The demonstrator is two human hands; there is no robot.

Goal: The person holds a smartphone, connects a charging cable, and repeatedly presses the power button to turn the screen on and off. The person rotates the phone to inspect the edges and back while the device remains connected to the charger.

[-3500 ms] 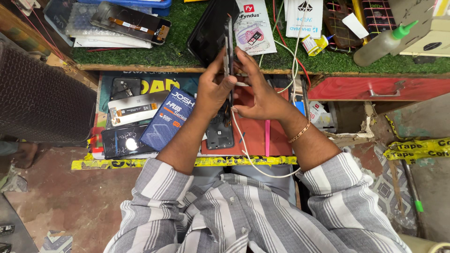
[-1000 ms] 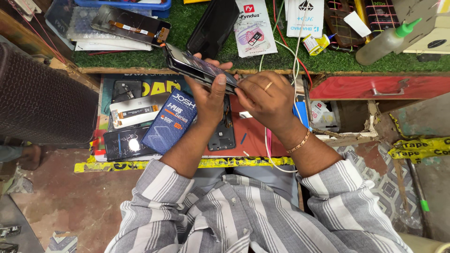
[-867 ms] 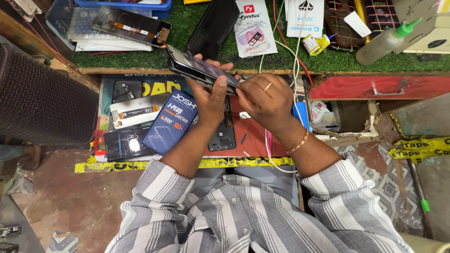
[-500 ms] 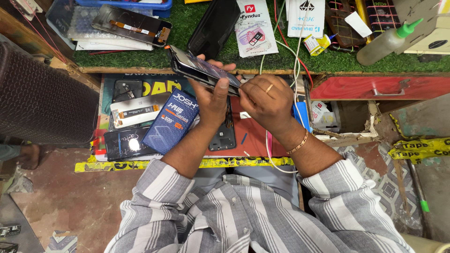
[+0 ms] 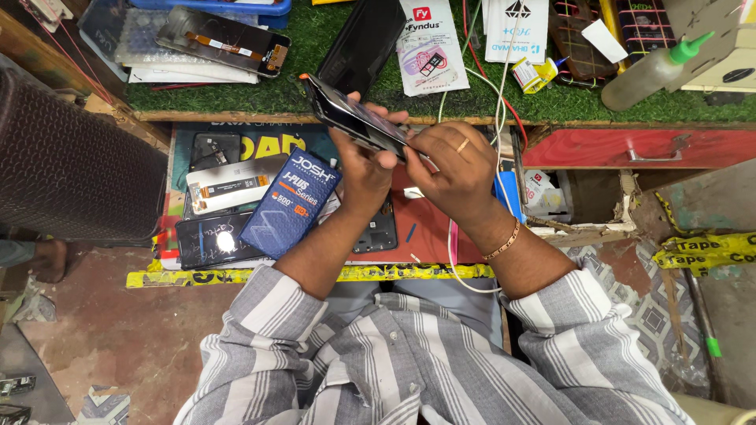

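1. Above the front edge of the bench, the left hand [image 5: 364, 161] holds a phone [image 5: 354, 116] up in the air. Its fingers are wrapped round the phone's middle, and the phone is tilted.
2. At the phone's near end, the right hand [image 5: 457, 161] pinches the edge with its fingertips pressed together. What sits between the fingertips is too small to see.
3. The phone could slip and fall, because only one hand really grips it and it hangs over the open drawer [image 5: 346, 212], not over the green mat [image 5: 268, 90].
4. The glass could crack if the right hand pulls or pushes too hard on that one edge.
5. The white cable [image 5: 453, 252] runs under the right wrist, so it could catch and drag things down.
6. The glue bottle [image 5: 654, 71] lies on its side near the back right corner of the bench, so it could roll or drip.
7. Count of hands: two.
8. Count of phones held: one.
9. Count of glue bottles: one.
10. Count of blue boxes [image 5: 290, 201] in the drawer: one.
11. Count of flat white packets [image 5: 429, 43] on the mat: two.
12. Count of red drawers [image 5: 638, 148] at the right: one, and it is closed.
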